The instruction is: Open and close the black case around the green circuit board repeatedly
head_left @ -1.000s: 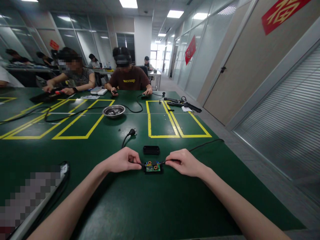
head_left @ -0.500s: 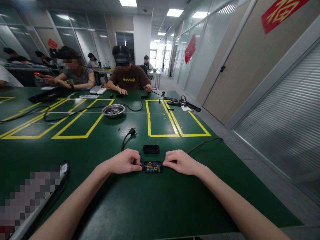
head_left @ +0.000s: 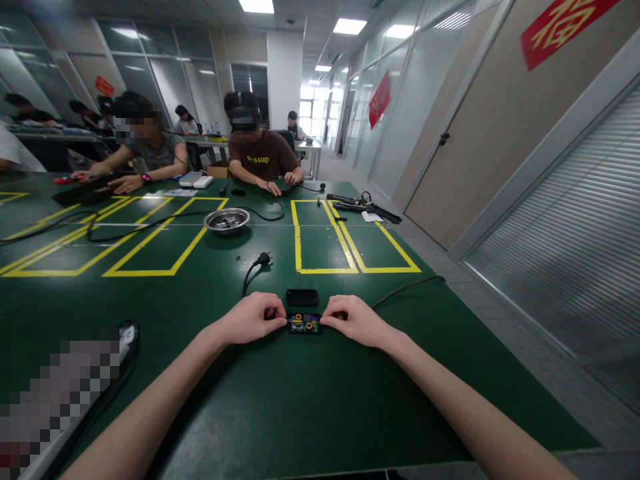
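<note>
- Left hand (head_left: 255, 318) narrowly pinches a black plug cord (head_left: 245, 285) at the left end of an open black rectangular plastic case (head_left: 303, 332).
- Right hand (head_left: 357, 321) likewise pinches a thin dark cable (head_left: 407, 287) at its right end.
- Case, holding a green circuit board (head_left: 299, 327), sits between both hands on the green tabletop (head_left: 310, 407).
</note>
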Available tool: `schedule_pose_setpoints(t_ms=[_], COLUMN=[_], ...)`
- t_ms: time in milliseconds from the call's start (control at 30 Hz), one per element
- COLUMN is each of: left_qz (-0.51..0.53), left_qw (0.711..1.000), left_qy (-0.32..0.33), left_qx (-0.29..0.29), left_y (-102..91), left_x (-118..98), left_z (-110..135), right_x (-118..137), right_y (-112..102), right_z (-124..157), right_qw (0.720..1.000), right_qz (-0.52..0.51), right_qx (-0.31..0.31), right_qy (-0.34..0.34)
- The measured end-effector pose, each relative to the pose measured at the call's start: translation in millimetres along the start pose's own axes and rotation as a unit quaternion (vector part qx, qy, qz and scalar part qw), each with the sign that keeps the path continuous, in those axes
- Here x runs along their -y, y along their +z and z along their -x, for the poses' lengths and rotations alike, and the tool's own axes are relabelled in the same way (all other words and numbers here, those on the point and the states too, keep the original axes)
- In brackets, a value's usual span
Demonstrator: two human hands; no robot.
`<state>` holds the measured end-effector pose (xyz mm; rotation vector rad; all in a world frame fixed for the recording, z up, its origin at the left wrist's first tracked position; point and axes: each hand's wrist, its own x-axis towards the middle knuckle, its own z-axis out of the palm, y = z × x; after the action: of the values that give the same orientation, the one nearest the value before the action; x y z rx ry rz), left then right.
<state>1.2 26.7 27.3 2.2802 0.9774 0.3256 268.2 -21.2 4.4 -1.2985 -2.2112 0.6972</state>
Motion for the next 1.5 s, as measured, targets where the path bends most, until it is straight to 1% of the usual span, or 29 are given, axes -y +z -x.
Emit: schedule_pose_setpoints(t_ms=[33,100,200,267,333,400,567,633,733,1067,1500], left_qz=[0.009,0.031,0.02,-0.007,-0.02,0.004,0.145,0.17,0.183,0.203,0.222], left_qw=[1.0,0.998,0.987,0.98,0.975,0.974,0.965,0.961,0.963,0.962,0.961], left_qy=[-0.006,-0.031,-0.076,-0.085,-0.091,-0.103,-0.119,-0.116,-0.106,-0.101,-0.088], left_qx=[-0.011,-0.047,-0.142,-0.182,-0.2,-0.201,-0.186,-0.183,-0.17,-0.151,-0.14], left_y=[1.2,4.5,11.9,17.9,23.6,27.5,28.0,26.1,22.6,14.3,13.3], left_x=[1,4,7,7,6,6,10,12,14,9,10], left_z=[-1,-4,-10,-13,-16,-17,-18,-18,-18,-14,-13], right_x=[-2,-6,-13,-16,-17,-17,-15,-16,-15,-11,-7], right_y=[1,3,6,9,13,16,21,22,21,16,16], right_z=[-1,-5,-10,-13,-15,-16,-18,-18,-17,-15,-15], right_qw=[1.0,0.998,0.986,0.981,0.983,0.984,0.973,0.967,0.96,0.956,0.954], right_qz=[0.002,0.0,0.019,0.038,0.033,0.005,-0.112,-0.152,-0.183,-0.204,-0.21], right_qx=[-0.015,-0.066,-0.154,-0.171,-0.162,-0.153,-0.162,-0.169,-0.176,-0.175,-0.177], right_qy=[0.001,0.02,0.066,0.078,0.08,0.09,0.12,0.119,0.117,0.118,0.118])
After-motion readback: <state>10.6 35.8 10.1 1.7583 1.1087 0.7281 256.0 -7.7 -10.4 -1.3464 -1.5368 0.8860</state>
